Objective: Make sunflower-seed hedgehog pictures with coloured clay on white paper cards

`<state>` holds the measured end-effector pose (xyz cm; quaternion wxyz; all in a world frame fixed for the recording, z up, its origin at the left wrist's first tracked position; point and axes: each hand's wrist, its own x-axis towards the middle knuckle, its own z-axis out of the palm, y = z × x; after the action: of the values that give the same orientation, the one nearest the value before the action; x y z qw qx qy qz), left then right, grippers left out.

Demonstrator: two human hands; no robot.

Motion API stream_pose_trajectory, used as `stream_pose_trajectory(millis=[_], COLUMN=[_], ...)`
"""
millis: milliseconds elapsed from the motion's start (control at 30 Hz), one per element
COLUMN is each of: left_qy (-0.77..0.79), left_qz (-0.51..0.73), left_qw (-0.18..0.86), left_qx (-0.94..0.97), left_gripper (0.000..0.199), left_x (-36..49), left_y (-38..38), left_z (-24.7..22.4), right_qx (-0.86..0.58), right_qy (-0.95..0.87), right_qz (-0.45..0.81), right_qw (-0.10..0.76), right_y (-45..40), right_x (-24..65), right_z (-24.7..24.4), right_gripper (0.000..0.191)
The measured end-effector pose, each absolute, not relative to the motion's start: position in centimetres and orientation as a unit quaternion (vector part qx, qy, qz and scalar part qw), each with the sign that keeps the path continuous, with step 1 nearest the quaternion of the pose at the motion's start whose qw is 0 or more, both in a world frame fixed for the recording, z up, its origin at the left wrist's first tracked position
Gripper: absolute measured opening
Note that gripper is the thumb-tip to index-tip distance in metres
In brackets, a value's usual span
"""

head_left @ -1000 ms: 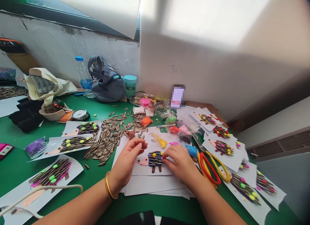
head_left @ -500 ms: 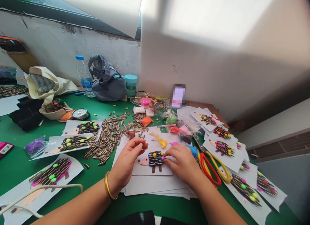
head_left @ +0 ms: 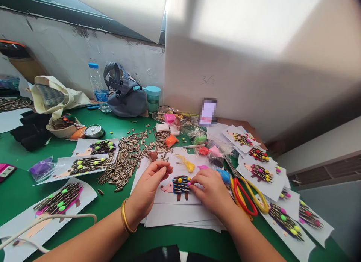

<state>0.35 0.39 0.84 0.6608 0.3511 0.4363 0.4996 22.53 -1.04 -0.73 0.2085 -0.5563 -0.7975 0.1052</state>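
The right hand point(head_left: 210, 187) bends over the tail end of a small hedgehog figure point(head_left: 181, 185) made of striped seeds on blue clay, with a pink face and brown feet; its fingertips are at a small pink clay ball point(head_left: 189, 184) there, but whether they pinch or only press it cannot be told. The hedgehog lies on a white paper sheet point(head_left: 166, 199) atop other sheets, between the two hands, and yellow clay balls point(head_left: 180, 180) also dot its back. The left hand point(head_left: 153, 177), a gold bangle point(head_left: 126, 216) on its wrist, is curled near the pink face, thumb close to the fingers; whether the tips meet or hold anything cannot be told. Beyond the figure lies a yellow clay lump point(head_left: 188, 165); to the right are red-handled scissors point(head_left: 244, 196) and overlapping cards of finished seed hedgehogs point(head_left: 261, 171). To the left, a loose heap of striped seeds point(head_left: 124, 162) spreads over the green tabletop point(head_left: 113, 205), beside more hedgehog cards point(head_left: 64, 200) and a clear-wrapped purple clay packet point(head_left: 42, 169).
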Motion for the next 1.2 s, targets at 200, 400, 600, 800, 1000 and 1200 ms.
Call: stream_pose_trajectory(millis=[200,400,600,800,1000,1200], left_qy=[0.437,0.44,0.439,0.437,0.439,0.441], left_qz=[0.501,0.501,0.499,0.501,0.498,0.495], left_qw=[0.663,0.665,0.665,0.662,0.667,0.671], left_qx=[0.345,0.337,0.341,0.346,0.338,0.333], left_gripper=[0.03,0.033,0.031,0.032,0.032,0.032], left_x=[0.4,0.5,0.4,0.4,0.4,0.5], left_y=[0.3,0.4,0.3,0.2,0.2,0.2], left_z=[1.1,1.1,0.9,0.9,1.2,1.4], right_qx=[-0.548,-0.544,-0.545,-0.536,-0.593,-0.618], right_qy=[-0.799,-0.8,-0.801,-0.809,-0.773,-0.765], right_qz=[0.111,0.106,0.106,0.09,-0.012,-0.086], right_qw=[0.222,0.231,0.222,0.223,0.227,0.161], right_y=[-1.0,-1.1,-1.1,-1.1,0.0,1.3], right_x=[22.7,22.6,22.3,22.2,24.7,25.8], right_z=[-0.5,-0.4,-0.6,-0.8,-0.2,-1.1], right_gripper=[0.004,0.003,0.004,0.006,0.019,0.018])
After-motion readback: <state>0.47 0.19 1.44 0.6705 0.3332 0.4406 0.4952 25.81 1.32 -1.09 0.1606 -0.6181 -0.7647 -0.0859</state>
